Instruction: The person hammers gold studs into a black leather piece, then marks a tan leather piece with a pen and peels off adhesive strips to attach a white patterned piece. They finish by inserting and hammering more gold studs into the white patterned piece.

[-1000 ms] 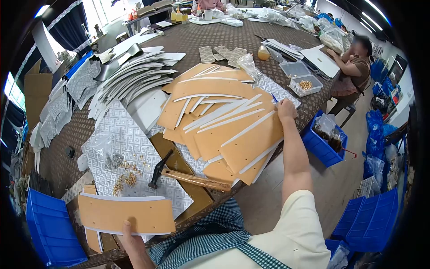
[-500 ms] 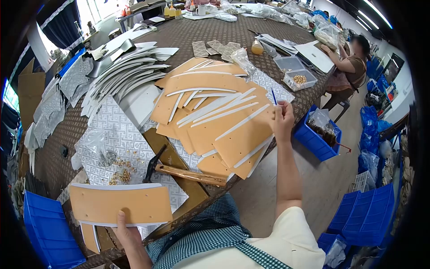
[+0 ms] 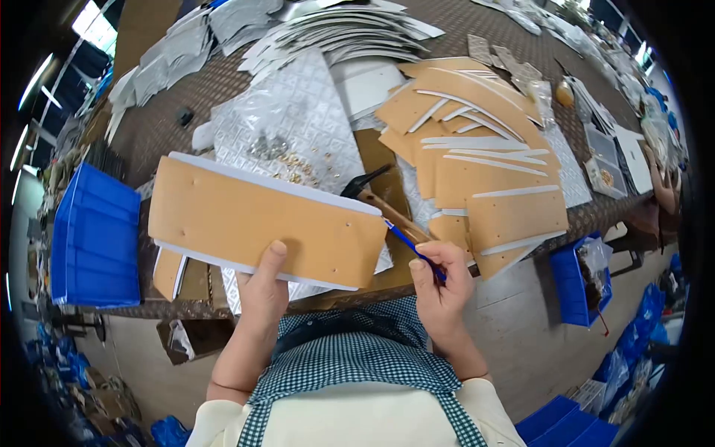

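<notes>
My left hand (image 3: 264,287) grips a curved tan panel (image 3: 261,223) by its lower edge, thumb on top. White strips run along the panel's long edges, and small holes show in it. A thin blue pen-like tool (image 3: 406,240) is pinched in my right hand (image 3: 442,283), its tip at the panel's upper right corner. Behind the panel lies a hammer (image 3: 387,207) with a black head and wooden handle. Small gold metal pieces (image 3: 298,170) are scattered on patterned white sheeting (image 3: 320,97).
Tan panels with white strips (image 3: 514,179) are piled on the right of the table. Grey-white curved pieces (image 3: 342,33) are stacked at the back. Blue bins stand at the left (image 3: 97,238) and right (image 3: 572,287). A person's arm (image 3: 661,182) shows at the far right.
The view has turned left. My right hand has come from beside the pile to the held panel with the blue tool. The panel appears raised nearer the camera and tilted.
</notes>
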{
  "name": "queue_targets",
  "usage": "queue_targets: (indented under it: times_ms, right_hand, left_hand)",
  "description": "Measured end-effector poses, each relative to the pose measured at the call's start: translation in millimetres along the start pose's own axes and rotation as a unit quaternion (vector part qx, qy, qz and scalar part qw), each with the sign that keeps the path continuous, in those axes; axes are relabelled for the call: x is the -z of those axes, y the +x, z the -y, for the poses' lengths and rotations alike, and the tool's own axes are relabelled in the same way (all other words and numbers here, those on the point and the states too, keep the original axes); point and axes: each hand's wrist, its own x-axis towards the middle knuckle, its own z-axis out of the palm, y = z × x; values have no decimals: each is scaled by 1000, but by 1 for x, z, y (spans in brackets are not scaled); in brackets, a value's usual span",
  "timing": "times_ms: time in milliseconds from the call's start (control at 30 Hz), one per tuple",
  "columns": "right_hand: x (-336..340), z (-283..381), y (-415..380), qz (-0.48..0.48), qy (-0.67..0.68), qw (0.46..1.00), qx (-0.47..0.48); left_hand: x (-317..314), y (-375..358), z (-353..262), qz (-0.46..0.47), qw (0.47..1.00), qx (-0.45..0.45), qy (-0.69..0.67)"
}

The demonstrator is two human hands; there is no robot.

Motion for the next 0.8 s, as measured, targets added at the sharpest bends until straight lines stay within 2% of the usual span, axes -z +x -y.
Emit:
queue_targets:
  times_ms: [67, 233, 267, 667, 800]
  right_hand:
    - [-7, 7, 4, 22, 1, 1000, 0]
    - [-23, 10, 9, 80, -21, 994, 68]
    - [-27, 10, 10, 73, -29, 993, 90]
    - [-45, 15, 8, 72, -99, 988, 94]
    - [-53, 17, 11, 86, -126, 983, 101]
  left_hand:
    - [2, -3, -5, 21, 1000, -8, -7]
    - [18, -7, -3, 3, 1000, -28, -10]
    - [21, -7, -3, -4, 1000, -25, -12]
    - [29, -4, -2, 35, 996, -78, -14]
    - [37, -6, -4, 102, 981, -131, 102]
